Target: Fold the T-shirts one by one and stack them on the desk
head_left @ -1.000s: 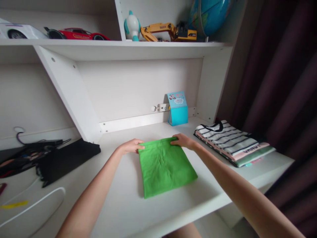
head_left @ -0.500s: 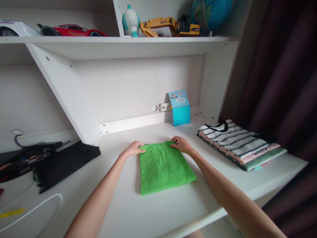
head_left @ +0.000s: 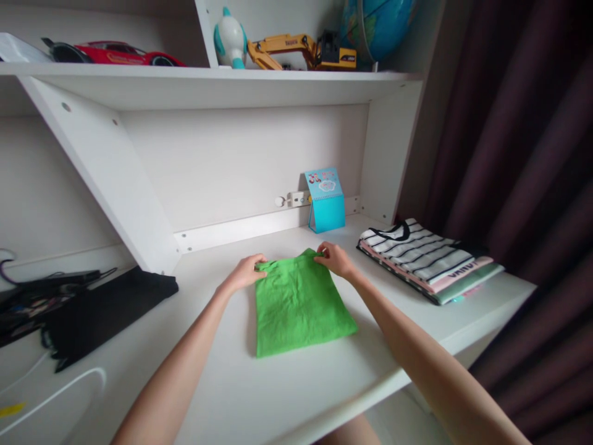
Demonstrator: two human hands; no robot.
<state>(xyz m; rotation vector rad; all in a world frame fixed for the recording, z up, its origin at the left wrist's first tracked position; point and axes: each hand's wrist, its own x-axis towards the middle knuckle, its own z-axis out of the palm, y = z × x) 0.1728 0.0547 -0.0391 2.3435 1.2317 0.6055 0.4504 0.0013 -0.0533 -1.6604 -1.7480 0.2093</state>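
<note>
Globe point(head_left: 377, 28) and white car point(head_left: 18, 48) edge-cropped.

Both hands point(head_left: 290, 267) pinch the folded green cloth's point(head_left: 299, 303) far edge.

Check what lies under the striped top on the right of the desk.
The striped top caps a folded stack: a pink layer with lettering, then a green one, on the white desk. Only their edges show; anything else in the stack is covered.

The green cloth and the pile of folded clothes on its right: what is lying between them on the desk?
Nothing lies there. In the head view, only bare white desk separates the green cloth from the pile of folded clothes.
</note>
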